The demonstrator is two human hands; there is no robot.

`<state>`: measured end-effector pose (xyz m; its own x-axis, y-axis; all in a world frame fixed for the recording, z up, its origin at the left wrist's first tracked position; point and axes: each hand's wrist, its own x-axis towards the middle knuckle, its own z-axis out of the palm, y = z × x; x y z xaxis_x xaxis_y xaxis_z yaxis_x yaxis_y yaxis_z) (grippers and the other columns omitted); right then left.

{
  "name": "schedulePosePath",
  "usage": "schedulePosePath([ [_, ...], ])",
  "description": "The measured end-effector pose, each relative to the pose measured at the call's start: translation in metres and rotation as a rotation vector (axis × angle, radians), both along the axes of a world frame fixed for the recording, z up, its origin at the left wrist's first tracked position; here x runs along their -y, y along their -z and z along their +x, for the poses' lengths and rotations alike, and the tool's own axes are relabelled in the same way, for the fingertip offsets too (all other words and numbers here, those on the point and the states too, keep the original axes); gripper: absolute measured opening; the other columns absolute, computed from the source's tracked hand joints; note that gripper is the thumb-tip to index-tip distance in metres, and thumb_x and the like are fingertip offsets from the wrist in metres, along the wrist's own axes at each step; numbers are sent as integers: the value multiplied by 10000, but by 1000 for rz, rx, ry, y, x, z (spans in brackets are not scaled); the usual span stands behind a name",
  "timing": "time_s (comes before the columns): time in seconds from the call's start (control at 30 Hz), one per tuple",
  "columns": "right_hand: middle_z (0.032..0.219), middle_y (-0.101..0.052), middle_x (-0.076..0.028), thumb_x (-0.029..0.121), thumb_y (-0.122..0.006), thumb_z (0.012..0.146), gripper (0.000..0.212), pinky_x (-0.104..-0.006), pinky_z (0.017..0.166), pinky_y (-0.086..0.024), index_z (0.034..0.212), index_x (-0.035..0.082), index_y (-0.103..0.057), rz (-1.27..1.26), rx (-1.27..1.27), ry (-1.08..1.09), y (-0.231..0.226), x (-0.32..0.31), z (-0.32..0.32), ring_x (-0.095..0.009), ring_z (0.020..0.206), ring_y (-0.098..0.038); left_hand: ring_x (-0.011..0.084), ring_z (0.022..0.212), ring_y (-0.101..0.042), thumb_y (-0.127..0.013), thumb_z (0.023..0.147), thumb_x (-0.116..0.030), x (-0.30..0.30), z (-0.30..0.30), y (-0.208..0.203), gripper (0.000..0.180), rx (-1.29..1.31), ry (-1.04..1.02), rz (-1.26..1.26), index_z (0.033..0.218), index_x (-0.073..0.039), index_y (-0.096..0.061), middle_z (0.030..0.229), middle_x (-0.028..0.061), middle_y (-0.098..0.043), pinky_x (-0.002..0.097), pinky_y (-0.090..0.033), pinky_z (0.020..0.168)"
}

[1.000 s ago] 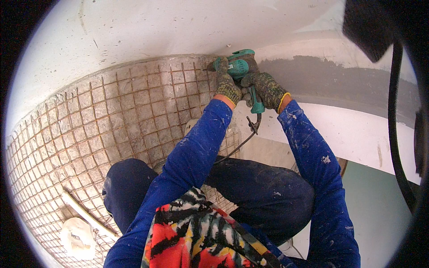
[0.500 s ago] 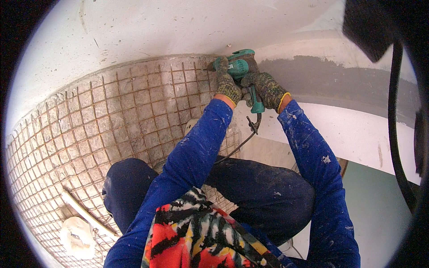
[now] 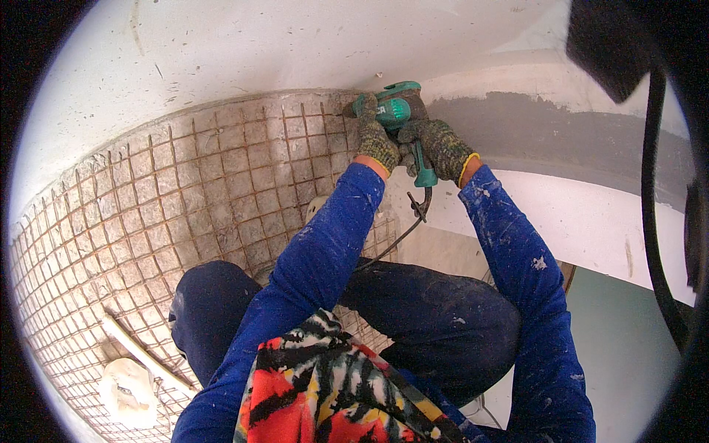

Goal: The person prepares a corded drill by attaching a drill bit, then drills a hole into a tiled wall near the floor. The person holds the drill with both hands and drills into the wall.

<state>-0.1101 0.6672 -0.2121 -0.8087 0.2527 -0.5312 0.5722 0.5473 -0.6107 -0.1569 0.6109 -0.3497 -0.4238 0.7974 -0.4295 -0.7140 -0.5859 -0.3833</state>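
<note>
A teal and black corded power drill lies level against the wall's lower edge, its nose pointing left over the rusty steel mesh. My left hand, in a dark speckled knit glove, is closed around the front of the drill's body. At the back, my right hand, gloved alike, wraps the teal grip. From the grip's lower end a black cord runs down toward my knee. The drill's tip is dark, and I cannot make out whether a bit touches the surface.
A spattered white wall rises along the far side, with a grey mortar band at right. On the mesh at lower left lie a pale pipe and a whitish round object. A thick black cable hangs at right.
Both hands and the drill stay in almost the same place. Only the light on the drill's body differs slightly.
</note>
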Motion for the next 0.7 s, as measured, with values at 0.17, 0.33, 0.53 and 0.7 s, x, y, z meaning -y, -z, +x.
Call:
schedulePosePath([
  [0.17, 816, -714, -122, 219, -635, 986, 198, -380, 523, -562, 1000, 35, -709, -122, 179, 285, -2, 0, -4, -228, 618, -679, 328, 937, -697, -612, 929, -662, 0, 0, 0, 585, 14, -22, -5, 1200, -149, -686, 1128, 103, -727, 522, -604, 817],
  [0.33, 906, -732, -123, 204, -572, 1021, 213, -376, 586, -588, 1122, 78, -710, 150, 115, -219, 0, -10, -1, -217, 701, -704, 327, 933, -696, -612, 937, -649, -1, -2, 1, 568, 29, 11, -13, 1200, -152, -683, 1114, 101, -727, 526, -604, 823],
  [0.53, 906, -729, -126, 238, -602, 1016, 230, -380, 599, -593, 1160, 87, -698, 365, 37, -512, 14, -27, 3, -228, 701, -703, 329, 934, -698, -616, 935, -641, -6, 1, 5, 555, 32, -66, 8, 1187, -153, -693, 1106, 102, -732, 552, -596, 841],
  [0.7, 836, -716, -135, 244, -661, 969, 255, -399, 533, -583, 1087, 22, -703, -23, 35, -14, 7, -14, 1, -245, 628, -688, 339, 946, -696, -607, 939, -648, -9, -2, 11, 569, 5, -72, 31, 1198, -149, -688, 1127, 109, -727, 549, -595, 852],
])
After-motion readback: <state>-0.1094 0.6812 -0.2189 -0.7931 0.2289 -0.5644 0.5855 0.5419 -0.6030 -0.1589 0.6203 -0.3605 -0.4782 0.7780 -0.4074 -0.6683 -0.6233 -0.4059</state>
